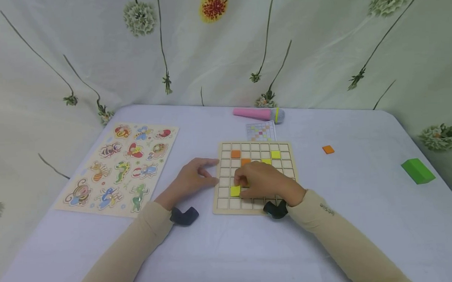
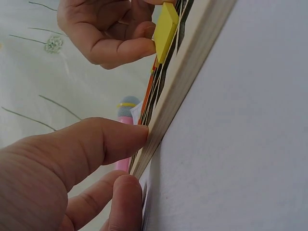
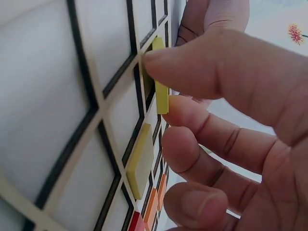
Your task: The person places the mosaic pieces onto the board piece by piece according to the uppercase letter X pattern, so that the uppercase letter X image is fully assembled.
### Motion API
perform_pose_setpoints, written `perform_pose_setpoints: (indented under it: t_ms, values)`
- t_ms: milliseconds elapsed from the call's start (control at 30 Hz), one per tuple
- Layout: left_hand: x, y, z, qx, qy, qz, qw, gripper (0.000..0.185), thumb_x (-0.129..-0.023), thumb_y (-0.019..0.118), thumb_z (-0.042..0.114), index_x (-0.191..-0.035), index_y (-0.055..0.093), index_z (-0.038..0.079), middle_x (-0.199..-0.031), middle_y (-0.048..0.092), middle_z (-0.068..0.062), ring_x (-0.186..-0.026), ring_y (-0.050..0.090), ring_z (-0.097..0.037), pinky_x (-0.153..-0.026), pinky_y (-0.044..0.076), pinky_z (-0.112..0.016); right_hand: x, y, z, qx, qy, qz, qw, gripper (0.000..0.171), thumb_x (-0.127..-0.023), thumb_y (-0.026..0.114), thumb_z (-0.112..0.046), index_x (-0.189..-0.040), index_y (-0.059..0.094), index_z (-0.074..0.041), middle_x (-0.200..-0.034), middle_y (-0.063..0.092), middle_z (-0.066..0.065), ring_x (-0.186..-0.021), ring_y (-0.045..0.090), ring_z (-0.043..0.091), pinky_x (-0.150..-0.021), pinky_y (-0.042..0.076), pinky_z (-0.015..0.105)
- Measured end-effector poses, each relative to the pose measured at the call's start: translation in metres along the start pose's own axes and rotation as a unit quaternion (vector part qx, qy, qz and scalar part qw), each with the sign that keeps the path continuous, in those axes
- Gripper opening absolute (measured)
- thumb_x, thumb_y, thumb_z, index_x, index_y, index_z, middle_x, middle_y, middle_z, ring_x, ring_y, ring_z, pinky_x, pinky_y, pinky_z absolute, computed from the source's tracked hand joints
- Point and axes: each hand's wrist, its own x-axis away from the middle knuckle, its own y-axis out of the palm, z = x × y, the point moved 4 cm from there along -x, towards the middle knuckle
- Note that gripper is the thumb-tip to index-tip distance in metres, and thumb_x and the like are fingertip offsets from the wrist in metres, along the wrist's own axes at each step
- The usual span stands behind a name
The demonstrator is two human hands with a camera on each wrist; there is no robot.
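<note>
A wooden grid board [image 1: 223, 203] lies flat at the middle of the table. Over its lower left part, my right hand [image 1: 266, 180] pinches a yellow tile [image 1: 235, 191] between thumb and fingers. In the right wrist view that tile [image 3: 161, 77] stands tilted at a grid square, with another yellow tile [image 3: 139, 166] seated close by. My left hand [image 1: 191, 175] touches the board's left edge with its thumb and fingertips. Orange tiles [image 1: 235, 154] and yellow tiles [image 1: 275, 154] sit in other squares; the right hand hides part of the grid.
Behind the board lie a printed pattern card [image 1: 261, 132] and a pink toy microphone [image 1: 253, 112]. A loose orange tile [image 1: 328, 149] and a green block [image 1: 417, 171] are to the right. An insect picture board [image 1: 116, 171] occupies the left side.
</note>
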Motion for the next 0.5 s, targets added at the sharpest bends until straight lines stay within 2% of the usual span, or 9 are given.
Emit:
perform_pose_setpoints:
  t_ms: [233,500]
  values:
    - [-0.001,0.000,-0.001,-0.001,0.004,-0.002,1.0000,0.061,-0.095,0.082,0.022,-0.153,0.062,0.018,-0.117,0.065,-0.010,-0.102,0.061,-0.026,-0.086,0.048,-0.038,0.001,0.000,-0.003,-0.009,0.012,-0.007,1.000,0.016,-0.087,0.086,-0.008,-0.100,0.078,-0.012,-0.081,0.059,-0.004,-0.076,0.053,0.011,-0.068,0.044,0.027]
    - [-0.001,0.000,0.000,-0.007,0.003,0.002,1.0000,0.062,-0.095,0.082,0.023,-0.154,0.062,0.018,-0.114,0.065,-0.009,-0.101,0.061,-0.026,-0.085,0.048,-0.037,0.009,-0.013,0.006,-0.055,-0.025,0.015,0.998,0.008,-0.093,0.076,-0.007,-0.100,0.076,-0.010,-0.079,0.059,-0.005,-0.068,0.048,0.009,-0.067,0.042,0.027]
